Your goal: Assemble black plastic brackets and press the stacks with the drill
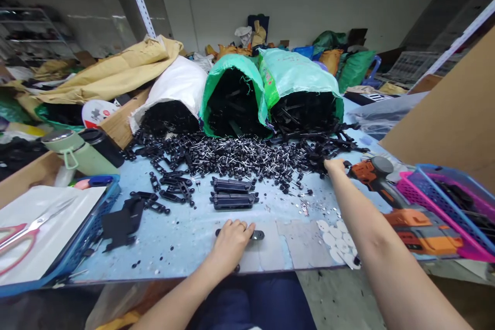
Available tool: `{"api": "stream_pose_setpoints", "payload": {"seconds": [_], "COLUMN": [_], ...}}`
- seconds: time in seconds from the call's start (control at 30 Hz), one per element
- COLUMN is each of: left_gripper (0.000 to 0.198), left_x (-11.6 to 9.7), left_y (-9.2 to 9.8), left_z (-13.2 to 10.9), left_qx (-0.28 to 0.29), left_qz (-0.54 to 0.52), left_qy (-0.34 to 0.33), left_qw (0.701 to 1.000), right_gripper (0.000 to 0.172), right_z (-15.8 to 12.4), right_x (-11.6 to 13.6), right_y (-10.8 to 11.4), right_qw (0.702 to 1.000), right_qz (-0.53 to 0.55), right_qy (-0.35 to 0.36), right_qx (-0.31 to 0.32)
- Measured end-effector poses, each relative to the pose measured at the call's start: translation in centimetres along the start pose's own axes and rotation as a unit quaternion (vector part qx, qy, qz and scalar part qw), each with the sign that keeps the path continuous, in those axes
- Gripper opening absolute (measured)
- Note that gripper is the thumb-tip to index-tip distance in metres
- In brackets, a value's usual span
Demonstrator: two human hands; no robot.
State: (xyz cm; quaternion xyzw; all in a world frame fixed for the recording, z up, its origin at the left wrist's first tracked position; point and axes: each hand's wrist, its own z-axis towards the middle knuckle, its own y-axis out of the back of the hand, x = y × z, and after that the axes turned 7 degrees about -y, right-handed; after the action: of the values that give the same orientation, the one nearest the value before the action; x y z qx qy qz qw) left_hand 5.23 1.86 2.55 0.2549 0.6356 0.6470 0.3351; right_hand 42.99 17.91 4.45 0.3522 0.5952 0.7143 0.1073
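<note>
My left hand [233,240] lies closed over a small black plastic link [257,235] near the table's front edge; one rounded end sticks out on each side of the fingers. My right hand [335,165] is stretched to the far right end of a heap of black plastic parts [340,143], its fingers bent in among them. What those fingertips grip is hidden. Two long black assembled pieces [234,201] lie side by side in front of the heap. Small black pieces with metal pins [240,157] fill the heap's middle.
Behind the heap, a white sack [178,82], a green sack [211,87] and a pale green sack [301,75] lie open. An orange power drill [421,229] and a pink basket [406,185] are at right. Scissors [34,224] lie at left; white discs [336,237] at front right.
</note>
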Motion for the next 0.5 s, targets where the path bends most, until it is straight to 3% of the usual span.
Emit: {"api": "stream_pose_setpoints", "payload": {"seconds": [0.1,0.17,0.23,0.3,0.33,0.4,0.47,0.5], "left_gripper": [0.036,0.033,0.031,0.029,0.029,0.027,0.029,0.031], "left_x": [-0.6,-0.9,-0.9,-0.8,-0.6,-0.3,-0.1,0.0], "left_y": [-0.4,-0.8,-1.1,-1.3,-1.3,-1.2,-0.9,-0.7], "left_z": [0.1,0.2,0.4,0.5,0.5,0.6,0.7,0.8], "left_qx": [-0.006,-0.015,-0.023,-0.025,-0.023,-0.014,-0.005,0.0], "left_qz": [0.002,-0.008,-0.033,-0.058,-0.068,-0.085,-0.103,-0.11], "left_qy": [0.045,0.063,0.062,0.055,0.054,0.052,0.039,0.03], "left_qw": [0.999,0.998,0.997,0.996,0.996,0.995,0.994,0.993], "right_gripper": [0.063,0.068,0.062,0.044,0.034,0.021,0.017,0.019], "right_z": [-0.7,-2.2,-4.7,-8.4,-10.6,-15.0,-18.9,-20.4], "right_x": [0.4,0.7,0.9,0.9,0.9,0.7,0.4,0.3], "right_y": [0.0,0.6,1.4,2.2,2.5,2.8,2.6,2.3], "right_qw": [0.995,0.994,0.996,0.98,0.956,0.878,0.805,0.783], "right_qz": [-0.026,-0.043,-0.049,-0.043,-0.041,-0.057,-0.086,-0.103], "right_qy": [-0.093,-0.085,0.02,0.196,0.284,0.428,0.519,0.545], "right_qx": [-0.016,-0.049,-0.069,-0.005,0.06,0.205,0.273,0.28]}}
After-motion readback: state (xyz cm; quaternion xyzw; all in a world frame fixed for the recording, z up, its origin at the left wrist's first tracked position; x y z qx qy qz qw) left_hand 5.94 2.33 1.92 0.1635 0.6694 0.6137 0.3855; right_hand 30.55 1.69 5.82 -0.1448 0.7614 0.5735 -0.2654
